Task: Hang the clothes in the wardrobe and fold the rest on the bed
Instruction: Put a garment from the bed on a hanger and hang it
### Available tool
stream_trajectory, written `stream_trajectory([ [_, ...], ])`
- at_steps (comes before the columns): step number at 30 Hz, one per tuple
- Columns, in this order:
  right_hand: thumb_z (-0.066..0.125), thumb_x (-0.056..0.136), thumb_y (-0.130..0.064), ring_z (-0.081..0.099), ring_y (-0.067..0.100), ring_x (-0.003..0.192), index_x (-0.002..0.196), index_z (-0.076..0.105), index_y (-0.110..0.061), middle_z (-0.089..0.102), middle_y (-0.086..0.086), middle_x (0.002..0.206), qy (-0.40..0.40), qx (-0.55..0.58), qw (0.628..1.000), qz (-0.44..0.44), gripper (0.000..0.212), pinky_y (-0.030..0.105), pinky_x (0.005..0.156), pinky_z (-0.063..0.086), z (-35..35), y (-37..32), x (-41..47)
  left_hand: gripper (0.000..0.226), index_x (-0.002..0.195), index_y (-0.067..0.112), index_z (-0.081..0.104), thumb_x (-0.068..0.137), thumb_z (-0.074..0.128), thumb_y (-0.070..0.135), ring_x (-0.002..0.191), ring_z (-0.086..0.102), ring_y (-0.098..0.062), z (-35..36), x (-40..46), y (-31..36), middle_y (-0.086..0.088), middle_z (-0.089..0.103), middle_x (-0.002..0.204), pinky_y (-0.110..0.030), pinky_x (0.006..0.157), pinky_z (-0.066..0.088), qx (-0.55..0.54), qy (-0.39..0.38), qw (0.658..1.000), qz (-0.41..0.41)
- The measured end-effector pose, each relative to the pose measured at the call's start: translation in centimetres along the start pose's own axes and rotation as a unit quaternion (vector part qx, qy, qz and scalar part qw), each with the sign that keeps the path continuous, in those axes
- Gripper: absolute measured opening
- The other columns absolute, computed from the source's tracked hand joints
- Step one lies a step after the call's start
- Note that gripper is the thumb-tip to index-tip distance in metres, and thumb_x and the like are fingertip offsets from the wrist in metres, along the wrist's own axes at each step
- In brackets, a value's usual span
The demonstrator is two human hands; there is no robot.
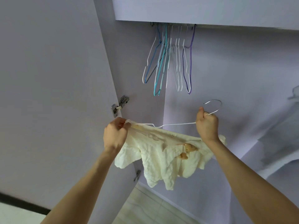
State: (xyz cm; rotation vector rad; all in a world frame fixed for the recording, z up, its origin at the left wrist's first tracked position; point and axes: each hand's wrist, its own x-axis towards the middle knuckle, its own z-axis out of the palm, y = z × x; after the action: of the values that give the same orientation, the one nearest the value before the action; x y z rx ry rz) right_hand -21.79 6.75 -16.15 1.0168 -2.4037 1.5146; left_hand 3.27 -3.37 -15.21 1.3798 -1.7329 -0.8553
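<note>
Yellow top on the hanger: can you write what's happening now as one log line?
step: hanging | left hand: pinching yellow top at hanger end | right hand: gripping hanger neck | rail: not yet hooked

2 bare forearms, no sleeves, left hand, right hand, short nails

Garment was pale cream-yellow with a tan-orange motif at 3 o'clock. Held hanger white, hook silver. Hung hangers at 12: white, blue, teal, purple. Wardrobe lilac; hinges silver.
</note>
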Motion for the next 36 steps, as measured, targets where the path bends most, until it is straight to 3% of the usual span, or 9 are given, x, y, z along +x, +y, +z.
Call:
stream_trajectory([
  [5,0.039,0.100,-0.021,0.059,0.047,0.074,0.070,0.060,0.012,0.062,0.034,0.074,-0.082,-0.145,0.982,-0.087,0.050,0.041,0.066,0.040,1.4,-1.6,-1.9,0.009,0.088,0.018,0.070,0.085,0.063,0.023,0.086,0.060,-0.018,0.6,-0.6,1.6,0.006,0.063,0.091,-0.026,0.073,0.043,0.080,-0.016,0.989,0.121],
  [10,0.039,0.100,-0.021,0.055,0.050,0.073,0.064,0.053,0.014,0.061,0.035,0.074,-0.055,-0.085,0.994,-0.040,0.053,0.041,0.065,0.038,1.6,-2.4,-1.3,0.041,0.122,0.030,0.056,0.084,0.062,0.044,0.118,0.043,-0.013,1.3,-1.0,1.6,0.009,0.051,0.119,-0.032,0.105,0.025,0.176,-0.166,0.952,0.188],
  [14,0.039,0.100,-0.023,0.056,0.048,0.074,0.058,0.049,0.010,0.062,0.033,0.074,-0.055,-0.052,0.997,-0.004,0.055,0.042,0.067,0.040,1.1,-2.5,-1.6,0.051,0.137,0.031,0.042,0.091,0.049,0.050,0.129,0.034,-0.016,1.8,-1.2,0.0,0.009,0.044,0.136,-0.035,0.111,0.014,0.264,-0.185,0.920,0.221],
  [18,0.043,0.098,-0.026,0.049,0.039,0.061,0.044,0.027,-0.011,0.052,0.024,0.057,-0.067,0.012,0.998,0.009,0.058,0.039,0.064,0.039,0.7,-3.3,-2.1,0.038,0.127,0.030,0.051,0.098,0.033,0.046,0.114,0.050,-0.016,3.3,-1.5,-0.2,0.010,0.056,0.120,-0.033,0.100,0.025,0.350,-0.154,0.879,0.287],
  [21,0.053,0.094,-0.022,0.056,0.038,0.068,0.055,0.043,-0.001,0.061,0.020,0.064,-0.111,0.082,0.990,0.007,0.045,0.033,0.064,0.040,-0.1,-2.8,-2.6,0.028,0.107,0.021,0.062,0.098,0.039,0.034,0.096,0.059,-0.019,3.8,-1.4,-0.3,0.007,0.065,0.103,-0.031,0.087,0.026,0.315,-0.110,0.893,0.303],
  [23,0.061,0.089,-0.019,0.061,0.025,0.082,0.079,0.059,-0.008,0.065,0.003,0.080,-0.171,0.124,0.977,0.000,0.015,0.021,0.072,0.041,-1.0,-1.7,-3.4,0.022,0.099,0.017,0.067,0.097,0.046,0.026,0.089,0.062,-0.021,3.8,-1.4,-0.7,0.004,0.069,0.097,-0.031,0.082,0.025,0.287,-0.071,0.910,0.292],
  [26,0.067,0.084,-0.013,0.053,0.021,0.105,0.111,0.061,-0.009,0.061,0.001,0.108,-0.149,0.037,0.987,-0.042,0.028,0.026,0.091,0.039,-2.4,2.2,-4.0,0.022,0.085,0.012,0.071,0.090,0.051,0.018,0.073,0.064,-0.025,3.3,-1.9,-1.4,-0.002,0.071,0.083,-0.033,0.074,0.024,0.247,-0.023,0.923,0.293],
  [30,0.064,0.084,-0.027,0.039,0.032,0.121,0.119,0.058,-0.013,0.053,0.012,0.121,-0.211,-0.208,0.952,0.080,0.039,0.038,0.094,0.037,-3.9,7.3,-3.6,0.017,0.076,0.012,0.069,0.082,0.054,0.014,0.055,0.059,-0.023,2.0,-2.1,-1.8,0.000,0.067,0.067,-0.030,0.067,0.019,0.238,0.017,0.914,0.327],
  [36,0.053,0.090,-0.013,0.057,0.034,0.097,0.102,0.052,-0.001,0.063,0.019,0.099,-0.203,-0.122,0.962,0.138,0.017,0.030,0.072,0.039,-2.6,7.0,-3.1,0.013,0.076,0.012,0.069,0.080,0.057,0.008,0.050,0.055,-0.021,1.0,-2.5,-1.8,0.002,0.062,0.060,-0.029,0.062,0.008,0.235,0.031,0.911,0.338],
])
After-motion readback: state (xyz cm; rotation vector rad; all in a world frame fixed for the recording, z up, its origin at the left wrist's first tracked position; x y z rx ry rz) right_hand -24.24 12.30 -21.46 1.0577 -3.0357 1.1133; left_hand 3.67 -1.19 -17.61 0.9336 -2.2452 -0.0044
